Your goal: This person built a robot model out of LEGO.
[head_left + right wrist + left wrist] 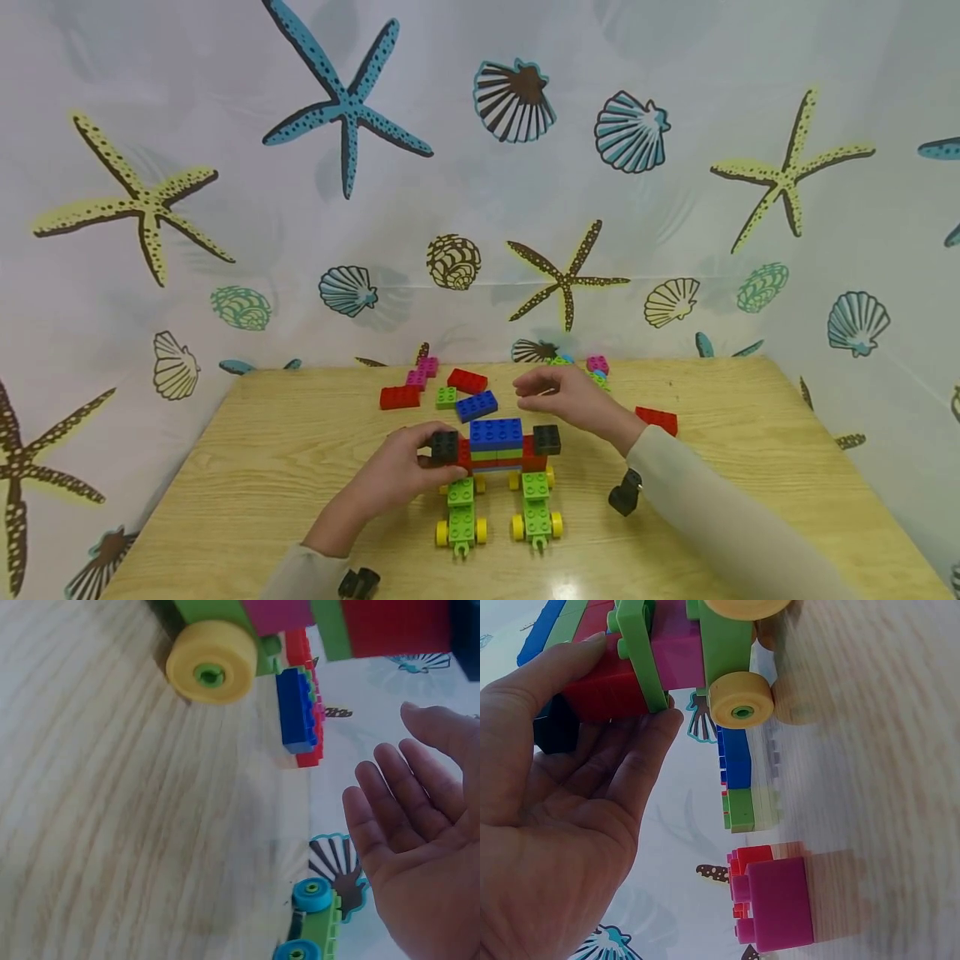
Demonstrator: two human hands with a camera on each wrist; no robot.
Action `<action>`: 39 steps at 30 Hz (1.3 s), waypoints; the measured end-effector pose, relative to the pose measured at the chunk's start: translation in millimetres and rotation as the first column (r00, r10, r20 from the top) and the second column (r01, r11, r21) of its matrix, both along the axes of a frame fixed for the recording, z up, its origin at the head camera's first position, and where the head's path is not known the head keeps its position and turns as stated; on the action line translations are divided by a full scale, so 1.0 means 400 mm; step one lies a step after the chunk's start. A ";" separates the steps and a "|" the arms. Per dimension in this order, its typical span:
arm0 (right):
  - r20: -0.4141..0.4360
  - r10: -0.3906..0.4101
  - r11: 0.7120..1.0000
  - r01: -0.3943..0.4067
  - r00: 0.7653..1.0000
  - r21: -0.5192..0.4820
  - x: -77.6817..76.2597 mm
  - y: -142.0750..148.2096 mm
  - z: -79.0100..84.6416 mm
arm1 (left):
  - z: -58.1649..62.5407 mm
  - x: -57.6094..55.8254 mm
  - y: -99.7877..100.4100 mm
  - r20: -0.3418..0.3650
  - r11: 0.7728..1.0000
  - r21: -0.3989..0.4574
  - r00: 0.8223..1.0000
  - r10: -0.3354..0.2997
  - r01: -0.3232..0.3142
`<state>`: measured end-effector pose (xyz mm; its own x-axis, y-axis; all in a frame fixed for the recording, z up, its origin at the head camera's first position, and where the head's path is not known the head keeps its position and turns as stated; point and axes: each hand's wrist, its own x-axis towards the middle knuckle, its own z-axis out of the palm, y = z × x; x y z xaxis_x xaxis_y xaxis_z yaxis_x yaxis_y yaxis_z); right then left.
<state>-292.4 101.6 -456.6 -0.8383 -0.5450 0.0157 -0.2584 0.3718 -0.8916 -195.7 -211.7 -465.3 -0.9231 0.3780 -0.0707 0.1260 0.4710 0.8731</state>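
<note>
A toy built of bricks stands on the table, with a blue brick (495,433) on top and red and light green bricks under it. Two light green wheeled bases (461,518) with yellow wheels carry it. At its ends sit a left black brick (445,447) and a right black brick (547,439). My left hand (390,473) grips the left end, thumb on one side and fingers on the other, touching the red brick (607,686) in the left wrist view. Beyond the toy, my right hand (573,402) hovers with fingers loosely extended and holds nothing.
Behind the toy lie a loose blue brick (477,406), red bricks (400,397), a small green brick (446,397) and pink bricks (416,380). Another red brick (656,420) lies at the right. A green base with blue wheels (319,926) stands near the patterned back cloth (450,167).
</note>
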 end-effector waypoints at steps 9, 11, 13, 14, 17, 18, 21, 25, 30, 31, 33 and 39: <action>0.036 0.017 1.000 -0.018 0.999 0.015 -0.048 -0.032 -0.035 | 0.002 -0.003 -0.001 0.018 1.000 -0.008 1.000 0.004 -0.004; 0.030 0.025 0.999 -0.026 0.999 0.026 -0.055 -0.043 -0.040 | 0.002 -0.002 -0.002 0.024 1.000 0.004 1.000 0.001 -0.001; 0.031 0.034 0.999 -0.035 0.999 0.030 -0.062 -0.054 -0.046 | 0.001 -0.001 -0.003 0.026 1.000 0.009 1.000 0.000 0.000; 0.029 0.036 0.999 -0.037 0.999 0.033 -0.066 -0.059 -0.050 | 0.001 -0.001 -0.003 0.026 1.000 0.012 1.000 -0.002 0.002; 0.017 0.032 0.998 -0.033 0.999 0.051 -0.075 -0.071 -0.062 | 0.001 0.000 -0.003 0.022 1.000 0.014 1.000 -0.008 0.008; 0.016 0.025 0.998 -0.026 1.000 0.058 -0.077 -0.075 -0.065 | 0.001 0.000 -0.003 0.021 1.000 0.016 1.000 -0.011 0.010; 0.022 0.012 0.998 -0.013 1.000 0.067 -0.085 -0.085 -0.076 | 0.002 0.001 -0.002 0.017 1.000 0.014 1.000 -0.016 0.016; 0.028 0.011 0.998 -0.013 1.000 0.066 -0.096 -0.096 -0.084 | 0.002 0.003 -0.003 0.023 1.000 0.020 1.000 -0.015 0.015; 0.019 0.017 0.998 -0.018 1.000 0.068 -0.113 -0.107 -0.096 | 0.003 0.002 -0.003 0.027 1.000 0.021 1.000 -0.009 0.008; 0.023 0.018 0.998 -0.020 1.000 0.068 -0.115 -0.109 -0.099 | 0.003 0.002 -0.003 0.027 1.000 0.022 1.000 -0.009 0.008; 0.026 0.025 0.997 -0.027 0.999 0.071 -0.119 -0.111 -0.106 | 0.003 0.002 -0.002 0.025 1.000 0.024 1.000 -0.011 0.010; 0.038 0.056 0.996 -0.058 0.998 0.071 -0.124 -0.114 -0.111 | 0.005 0.004 -0.001 0.008 1.000 0.010 1.000 -0.015 0.015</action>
